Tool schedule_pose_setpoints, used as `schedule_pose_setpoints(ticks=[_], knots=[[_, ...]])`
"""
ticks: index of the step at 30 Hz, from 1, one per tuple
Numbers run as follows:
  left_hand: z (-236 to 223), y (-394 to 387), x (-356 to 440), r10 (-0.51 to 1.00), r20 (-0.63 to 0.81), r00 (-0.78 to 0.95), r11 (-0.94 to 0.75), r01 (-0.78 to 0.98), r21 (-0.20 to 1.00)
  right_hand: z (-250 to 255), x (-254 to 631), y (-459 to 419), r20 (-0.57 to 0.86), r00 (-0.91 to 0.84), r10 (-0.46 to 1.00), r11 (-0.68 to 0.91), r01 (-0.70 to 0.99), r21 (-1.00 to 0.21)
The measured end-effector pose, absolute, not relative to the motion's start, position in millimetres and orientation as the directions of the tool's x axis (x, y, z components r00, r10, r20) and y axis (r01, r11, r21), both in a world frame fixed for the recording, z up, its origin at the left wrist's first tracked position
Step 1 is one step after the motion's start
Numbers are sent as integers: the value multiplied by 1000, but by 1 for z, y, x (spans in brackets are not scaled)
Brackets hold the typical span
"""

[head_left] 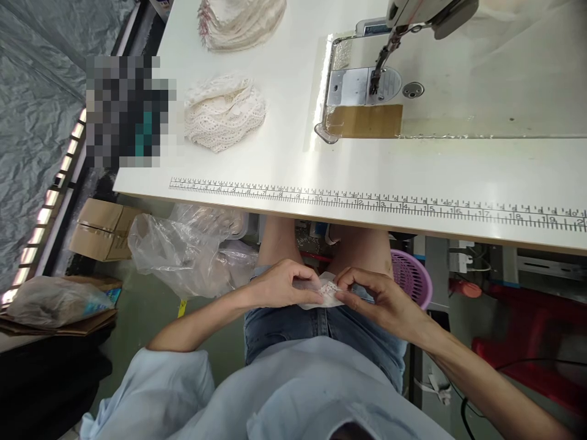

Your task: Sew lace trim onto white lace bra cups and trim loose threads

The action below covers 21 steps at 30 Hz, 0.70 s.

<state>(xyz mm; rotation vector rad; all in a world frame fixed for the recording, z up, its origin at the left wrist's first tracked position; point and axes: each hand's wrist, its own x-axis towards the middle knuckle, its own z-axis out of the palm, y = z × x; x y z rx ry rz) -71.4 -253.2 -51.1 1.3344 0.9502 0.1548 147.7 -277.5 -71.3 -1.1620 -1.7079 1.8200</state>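
Observation:
Over my lap, below the table edge, both hands pinch one small white fabric piece (pixel 323 293) with a lace edge. My left hand (pixel 279 284) grips its left side with curled fingers. My right hand (pixel 373 296) holds its right side between thumb and fingertips. Much of the piece is hidden by my fingers.
The white sewing table (pixel 293 165) carries a printed ruler (pixel 376 205), a pile of lace trim (pixel 224 113), a stack of cream fabric pieces (pixel 241 21) and the sewing machine (pixel 389 55). Plastic bags (pixel 192 250), cardboard boxes (pixel 101 229) and a purple basket (pixel 410 275) sit below.

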Motion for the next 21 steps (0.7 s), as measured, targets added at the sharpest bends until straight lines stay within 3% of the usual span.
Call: schedule_pose_setpoints(ticks=[14, 21], knots=[[-54, -255, -72, 611, -518, 598, 341, 392, 854, -73, 146, -279, -283, -562, 777, -150, 272, -951], [-54, -255, -71, 589, -542, 600, 411, 356, 839, -71, 142, -280, -251, -554, 794, -194, 161, -968]])
